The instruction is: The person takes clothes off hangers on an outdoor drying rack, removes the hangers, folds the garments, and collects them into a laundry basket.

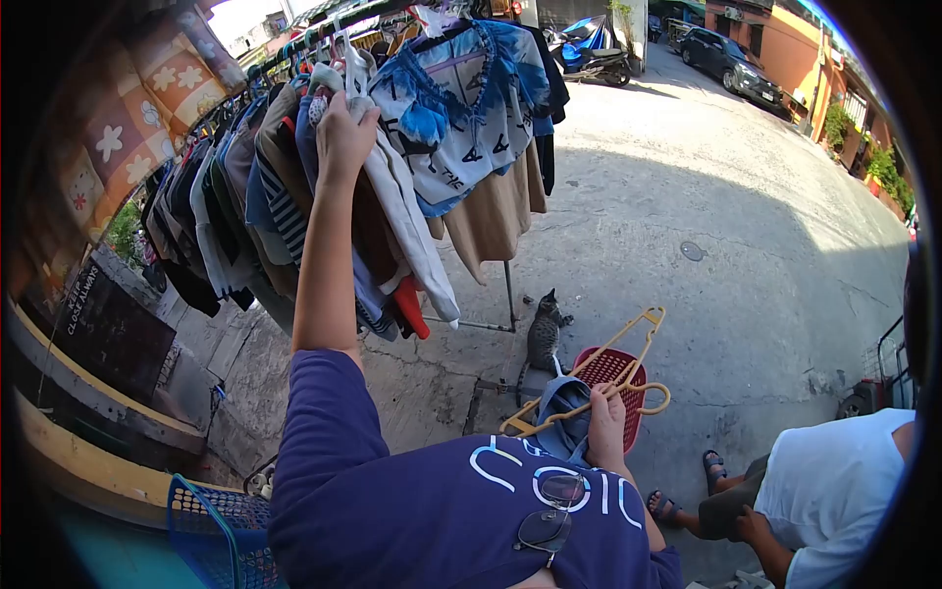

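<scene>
My left hand (pixel 345 142) is raised to the clothes rack, its fingers closed on the upper part of a light grey garment (pixel 400 211) near the rail. Just right of it hangs a blue and white tie-dye top (pixel 456 123) with dark lettering. Low in front of my body, my right hand (pixel 606 427) grips a yellow clothes hanger (pixel 638 378) together with a crumpled blue-grey garment (pixel 566 407). Part of that garment is hidden behind my hand and shirt. Beneath the hanger is a red plastic basket (pixel 628 424).
A tabby cat (pixel 543 339) lies on the concrete beside the basket. The rack's metal leg (pixel 510 294) stands nearby. A person in a white shirt (pixel 844 501) is at the lower right. A blue basket (pixel 221 535) is at lower left. A car and motorcycle stand farther off.
</scene>
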Motion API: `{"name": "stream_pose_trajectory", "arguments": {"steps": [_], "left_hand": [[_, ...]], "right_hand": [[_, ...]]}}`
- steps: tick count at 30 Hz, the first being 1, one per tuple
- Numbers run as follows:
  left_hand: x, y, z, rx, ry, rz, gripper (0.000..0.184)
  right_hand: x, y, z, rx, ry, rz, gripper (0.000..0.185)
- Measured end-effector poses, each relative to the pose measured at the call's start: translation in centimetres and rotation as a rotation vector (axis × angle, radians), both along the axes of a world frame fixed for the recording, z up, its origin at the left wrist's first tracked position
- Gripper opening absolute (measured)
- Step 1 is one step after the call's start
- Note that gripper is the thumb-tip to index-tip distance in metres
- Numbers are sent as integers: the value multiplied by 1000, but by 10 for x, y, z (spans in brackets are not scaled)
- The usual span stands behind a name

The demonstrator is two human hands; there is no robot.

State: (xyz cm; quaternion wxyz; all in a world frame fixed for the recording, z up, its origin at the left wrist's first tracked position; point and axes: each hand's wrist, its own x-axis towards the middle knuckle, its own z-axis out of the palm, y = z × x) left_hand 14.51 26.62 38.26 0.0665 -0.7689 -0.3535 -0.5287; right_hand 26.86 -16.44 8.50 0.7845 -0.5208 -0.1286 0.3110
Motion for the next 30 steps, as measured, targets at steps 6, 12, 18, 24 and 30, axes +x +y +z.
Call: {"name": "stream_pose_trajectory", "arguments": {"steps": [6, 12, 18, 24, 30], "left_hand": [[24, 13, 31, -27, 97, 201, 24], [83, -36, 57, 88, 341, 122, 15], [97, -55, 28, -184, 232, 98, 21], [72, -25, 9, -120, 35, 50, 29], [47, -12, 43, 42, 54, 128, 20]], "right_hand": [[8, -8, -4, 12, 16, -18, 4], [6, -1, 1, 20, 0, 17, 4], [10, 0, 3, 6, 22, 13, 4], [12, 7, 1, -15, 32, 3, 5], [11, 14, -2, -56, -12, 68, 4]]}}
